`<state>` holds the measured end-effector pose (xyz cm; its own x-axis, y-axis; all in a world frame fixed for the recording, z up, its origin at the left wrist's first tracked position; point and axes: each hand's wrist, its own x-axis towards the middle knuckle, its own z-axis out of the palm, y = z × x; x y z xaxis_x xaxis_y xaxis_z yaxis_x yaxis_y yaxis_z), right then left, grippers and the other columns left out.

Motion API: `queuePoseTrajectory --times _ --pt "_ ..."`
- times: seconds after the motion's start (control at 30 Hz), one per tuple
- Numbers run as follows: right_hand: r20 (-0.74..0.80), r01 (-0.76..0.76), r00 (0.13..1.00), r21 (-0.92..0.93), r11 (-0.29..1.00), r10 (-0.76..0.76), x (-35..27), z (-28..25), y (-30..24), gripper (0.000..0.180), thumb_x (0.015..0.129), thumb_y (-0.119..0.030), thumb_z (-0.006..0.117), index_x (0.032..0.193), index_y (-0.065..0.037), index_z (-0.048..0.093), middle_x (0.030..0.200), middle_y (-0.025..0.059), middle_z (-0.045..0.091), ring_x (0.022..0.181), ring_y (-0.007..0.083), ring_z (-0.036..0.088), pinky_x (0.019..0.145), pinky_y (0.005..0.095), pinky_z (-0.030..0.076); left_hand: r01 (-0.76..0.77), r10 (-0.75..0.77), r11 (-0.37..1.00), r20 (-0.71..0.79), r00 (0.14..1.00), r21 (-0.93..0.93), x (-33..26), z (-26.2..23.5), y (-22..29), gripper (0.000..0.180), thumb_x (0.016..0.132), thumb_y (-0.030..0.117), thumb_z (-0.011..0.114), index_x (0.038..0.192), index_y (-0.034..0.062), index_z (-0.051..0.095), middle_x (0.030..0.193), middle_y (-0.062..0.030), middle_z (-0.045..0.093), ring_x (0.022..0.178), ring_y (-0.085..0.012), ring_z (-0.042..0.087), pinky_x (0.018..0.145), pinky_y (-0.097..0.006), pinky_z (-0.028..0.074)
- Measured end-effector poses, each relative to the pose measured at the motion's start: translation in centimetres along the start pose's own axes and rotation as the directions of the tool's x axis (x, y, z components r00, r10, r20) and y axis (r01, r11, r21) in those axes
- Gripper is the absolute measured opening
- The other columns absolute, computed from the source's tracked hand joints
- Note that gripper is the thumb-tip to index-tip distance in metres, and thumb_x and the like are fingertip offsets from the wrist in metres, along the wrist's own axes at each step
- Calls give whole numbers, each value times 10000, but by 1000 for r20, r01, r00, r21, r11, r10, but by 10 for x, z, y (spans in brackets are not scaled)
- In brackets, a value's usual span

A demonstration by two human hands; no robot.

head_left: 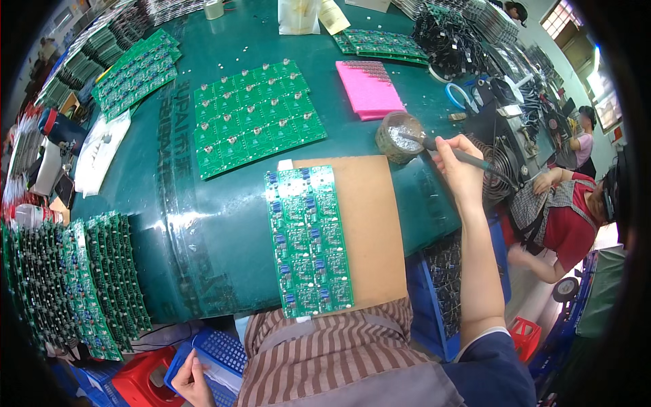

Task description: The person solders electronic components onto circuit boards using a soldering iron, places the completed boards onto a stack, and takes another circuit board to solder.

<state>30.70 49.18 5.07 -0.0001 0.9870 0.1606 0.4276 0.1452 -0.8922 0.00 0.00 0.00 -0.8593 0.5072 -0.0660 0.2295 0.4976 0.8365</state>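
Soldering work, at the tip-cleaning step as I judge it: right hand point(461, 169) is clenched round the handle of a soldering iron point(447, 150), tip poked into the small round pot of metal wool point(399, 137) at the far right of the brown pad point(369, 230); left hand point(192, 383) is down low at near left, fingers curled on the edge of a blue crate point(220, 353) — whether it grips or only rests there, can't tell; the board panel point(308, 241) being worked lies flat on the pad, directly in front of the person, untouched by either hand; next move, prob., calls for bringing the cleaned tip back left and near onto a joint of that panel w/ a steady hand and the left coming up to help; counts — 1 iron, 1 pot, 1 panel on the pad, 1 bigger panel of green boards point(254, 115) beyond it, 1 pink foam block point(369, 88) far right of that; stacked boards point(74, 285) at near left are too many to count; another person point(566, 217) works at the right.
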Motion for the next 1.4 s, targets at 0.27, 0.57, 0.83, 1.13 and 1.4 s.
queuePoseTrajectory --times 0.27,0.57,0.83,1.13,1.4 --pt "111 194 979 -245 950 -171 11 -16 -28 185 864 -135 704 781 10 625 637 37 638 592 42 552 529 215 414 -359 362 930 30 932 -86 65 81 139 230 838 -77 604 1044 -65 705 672 -76 616 557 -113 599 517 -192 419" --pt "225 323 936 -249 913 -270 -9 -29 -19 119 888 -65 656 836 30 608 657 29 622 591 41 557 512 206 409 -805 767 593 303 566 4 119 171 243 204 715 -14 768 901 68 747 636 -39 627 524 -180 526 498 -294 391" --pt "406 344 817 228 911 -410 -103 30 -57 269 797 -52 773 1010 -20 613 936 142 728 817 226 725 673 278 569 -623 664 737 451 596 -263 105 214 240 106 688 15 778 746 73 710 720 -44 711 580 -143 630 532 -268 451" --pt "164 -1 985 273 962 -46 -97 41 -18 212 811 48 733 935 -28 578 903 124 720 812 156 704 694 261 548 -704 710 678 434 555 -209 132 223 234 135 675 43 781 781 102 721 673 -35 675 533 -189 607 498 -288 447" --pt "282 450 845 87 889 -455 -95 37 -24 420 903 -219 681 1199 68 597 817 134 680 632 185 620 550 285 483 -846 729 498 436 527 191 146 260 230 149 695 78 781 784 115 668 644 -30 656 535 -198 596 477 -317 434"
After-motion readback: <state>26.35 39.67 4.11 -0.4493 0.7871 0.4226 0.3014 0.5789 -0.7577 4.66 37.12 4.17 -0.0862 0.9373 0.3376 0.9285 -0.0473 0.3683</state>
